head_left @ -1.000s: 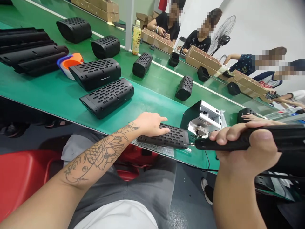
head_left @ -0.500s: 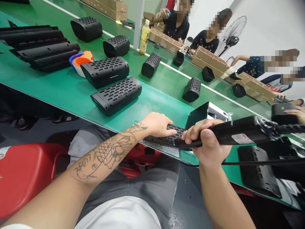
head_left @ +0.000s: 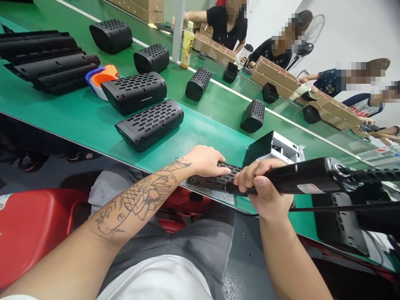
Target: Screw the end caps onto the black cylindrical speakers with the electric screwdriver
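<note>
My left hand (head_left: 206, 161) grips a black perforated speaker-like housing (head_left: 215, 180) at the table's near edge, thumb along its slotted top. My right hand (head_left: 271, 192) is wrapped round a black electric screwdriver (head_left: 301, 177) with a small label and a coiled cord at its rear. The tool lies nearly level, its front end at the right part of the housing. My right fingers hide the tip, so contact with a screw cannot be made out. Bubble wrap (head_left: 225, 196) lies under the housing. Just behind my right hand stands a black and white metal box (head_left: 265, 146).
Two finished-looking black housings (head_left: 150, 125) sit at left, beside an orange and blue tape roll (head_left: 104, 78) and stacked black shells (head_left: 53, 68). More housings rest on the green belt (head_left: 218, 98). A yellow drink bottle (head_left: 187, 46) stands by a post. Several co-workers sit opposite.
Both hands keep their grip; the screwdriver's rear has shifted slightly left and down. Across the belt, a co-worker's arm has swung outward. A hand and black housing at the right edge have left view.
</note>
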A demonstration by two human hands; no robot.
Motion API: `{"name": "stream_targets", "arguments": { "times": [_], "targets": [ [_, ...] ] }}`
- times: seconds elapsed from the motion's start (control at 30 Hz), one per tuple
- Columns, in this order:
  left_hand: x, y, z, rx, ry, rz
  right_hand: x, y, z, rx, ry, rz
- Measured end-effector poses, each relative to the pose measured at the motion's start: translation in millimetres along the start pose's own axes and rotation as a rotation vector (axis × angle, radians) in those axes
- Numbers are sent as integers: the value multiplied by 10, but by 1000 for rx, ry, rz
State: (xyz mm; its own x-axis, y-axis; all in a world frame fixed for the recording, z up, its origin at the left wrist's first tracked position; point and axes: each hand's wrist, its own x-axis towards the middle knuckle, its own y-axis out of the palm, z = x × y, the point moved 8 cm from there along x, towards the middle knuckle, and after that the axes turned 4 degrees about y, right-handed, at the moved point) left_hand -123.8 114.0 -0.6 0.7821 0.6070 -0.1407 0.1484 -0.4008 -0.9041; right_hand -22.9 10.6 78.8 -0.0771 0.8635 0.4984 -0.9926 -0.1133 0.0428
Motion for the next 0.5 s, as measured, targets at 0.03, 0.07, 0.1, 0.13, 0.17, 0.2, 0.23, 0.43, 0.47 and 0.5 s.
{"name": "stream_targets", "arguments": {
  "times": [0.03,0.07,0.1,0.13,0.17,0.2,0.23,0.43,0.47,0.5],
  "targets": [
    [3,5,7,-2,-3,-2,-14,-4,7,-7,2,-5],
    [6,9,16,-6,-8,-6,-27,-25,29,-10,-2,-20],
    [9,13,26,-11,-16,-11,-35,-68,68,-10,-15,-45],
    [13,18,37,-18,-25,-14,-37,-143,123,-6,-35,-85],
    [16,25,44,-25,-33,-12,-31,-263,185,-8,-57,-154],
    [18,32,49,-30,-40,-7,-26,-440,253,-20,-85,-267],
    [19,39,48,-34,-42,-2,-31,-662,317,-54,-113,-419],
    [23,49,53,-59,-50,-5,-80,-1724,364,-537,-176,-952],
    [26,52,59,-62,-53,-5,-77,-1811,285,-550,-152,-940],
    [28,55,64,-63,-53,-7,-89,-1875,206,-542,-131,-932]
  ]
}}
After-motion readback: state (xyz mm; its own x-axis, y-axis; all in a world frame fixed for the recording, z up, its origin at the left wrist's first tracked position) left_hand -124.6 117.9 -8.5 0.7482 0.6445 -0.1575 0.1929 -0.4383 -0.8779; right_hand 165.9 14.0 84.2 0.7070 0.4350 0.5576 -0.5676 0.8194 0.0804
